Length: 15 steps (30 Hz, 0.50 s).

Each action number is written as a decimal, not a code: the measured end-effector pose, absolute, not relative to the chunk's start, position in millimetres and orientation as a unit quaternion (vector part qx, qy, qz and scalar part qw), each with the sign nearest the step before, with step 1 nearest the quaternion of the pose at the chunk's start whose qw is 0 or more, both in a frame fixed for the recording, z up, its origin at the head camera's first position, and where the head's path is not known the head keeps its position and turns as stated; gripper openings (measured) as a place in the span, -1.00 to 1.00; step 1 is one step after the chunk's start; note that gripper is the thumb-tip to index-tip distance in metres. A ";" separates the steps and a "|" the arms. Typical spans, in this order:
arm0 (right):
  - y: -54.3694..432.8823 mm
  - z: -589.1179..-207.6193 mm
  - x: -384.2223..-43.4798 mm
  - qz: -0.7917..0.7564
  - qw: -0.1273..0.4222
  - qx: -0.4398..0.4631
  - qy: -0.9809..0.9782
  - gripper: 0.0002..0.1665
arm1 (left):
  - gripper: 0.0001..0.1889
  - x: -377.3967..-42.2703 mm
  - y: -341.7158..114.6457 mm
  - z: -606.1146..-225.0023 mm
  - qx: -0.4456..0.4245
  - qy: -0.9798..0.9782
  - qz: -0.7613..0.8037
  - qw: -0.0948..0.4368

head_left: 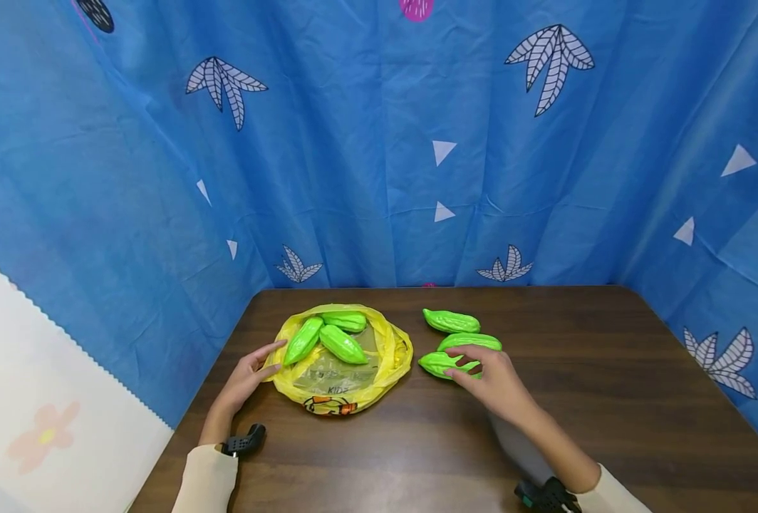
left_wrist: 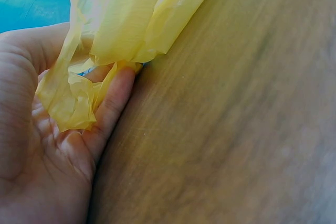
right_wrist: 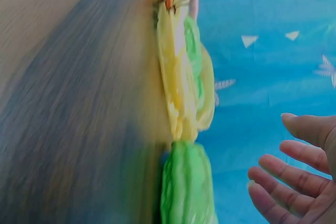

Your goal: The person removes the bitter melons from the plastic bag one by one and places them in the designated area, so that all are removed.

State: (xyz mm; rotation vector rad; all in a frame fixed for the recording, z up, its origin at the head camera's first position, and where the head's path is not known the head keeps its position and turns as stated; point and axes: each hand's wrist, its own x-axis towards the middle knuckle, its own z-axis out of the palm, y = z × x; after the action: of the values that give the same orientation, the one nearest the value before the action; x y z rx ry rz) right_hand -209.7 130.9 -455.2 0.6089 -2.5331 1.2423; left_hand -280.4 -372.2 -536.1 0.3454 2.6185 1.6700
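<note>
A yellow plastic bag lies with its mouth spread wide, and three bright green bitter melons rest in it. At the bag's left edge, my left hand holds the crumpled rim between thumb and fingers. To the right of the bag lie three more bitter melons, one behind another. Above the nearest bitter melon hovers my right hand, fingers spread and bent a little. The right wrist view shows a gap between this hand and the ridged melon.
All of it lies on a dark brown wooden table. A blue patterned curtain hangs behind the table and along both sides. Pale cloth with a scalloped edge hangs at the left. Each wrist wears a black camera band.
</note>
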 end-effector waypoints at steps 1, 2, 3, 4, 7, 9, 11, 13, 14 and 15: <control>127.3 -453.0 -209.0 0.427 0.121 0.215 -0.870 -0.60 | -0.43 -280.0 -372.2 -536.3 0.113 0.838 0.534 0.009; 123.7 -450.8 -208.2 0.426 0.114 0.221 -0.870 -0.61 | -0.43 -279.5 -372.0 -536.6 0.112 0.837 0.535 0.009; 119.9 -448.6 -207.6 0.426 0.106 0.228 -0.869 -0.62 | -0.43 -279.0 -371.8 -536.7 0.111 0.837 0.536 0.009; 116.2 -446.7 -207.1 0.424 0.098 0.234 -0.869 -0.63 | -0.43 -278.5 -371.6 -536.7 0.111 0.836 0.537 0.010; 105.2 -441.3 -206.6 0.418 0.075 0.247 -0.871 -0.64 | -0.43 -278.0 -371.5 -536.0 0.110 0.835 0.539 0.009; 98.0 -438.7 -207.1 0.415 0.065 0.249 -0.873 -0.63 | -0.43 -278.1 -371.1 -534.9 0.109 0.835 0.539 0.007; 91.3 -437.3 -208.3 0.416 0.061 0.249 -0.873 -0.60 | -0.42 -278.3 -370.6 -533.7 0.109 0.836 0.538 0.006; 84.8 -437.1 -210.0 0.411 0.061 0.249 -0.875 -0.57 | -0.42 -278.8 -370.3 -532.8 0.110 0.837 0.536 0.005; 81.6 -436.8 -210.8 0.408 0.063 0.250 -0.876 -0.55 | -0.42 -279.0 -370.2 -532.4 0.110 0.837 0.535 0.005; 78.5 -436.6 -211.8 0.402 0.066 0.250 -0.878 -0.55 | -0.43 -279.1 -370.1 -532.3 0.110 0.837 0.536 0.005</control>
State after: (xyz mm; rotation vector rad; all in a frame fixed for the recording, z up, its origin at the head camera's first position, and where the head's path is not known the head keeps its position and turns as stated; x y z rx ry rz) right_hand -211.8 78.5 -436.6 0.7553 -2.6496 1.2128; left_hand -279.1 -370.1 -532.3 0.3440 2.6209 1.6774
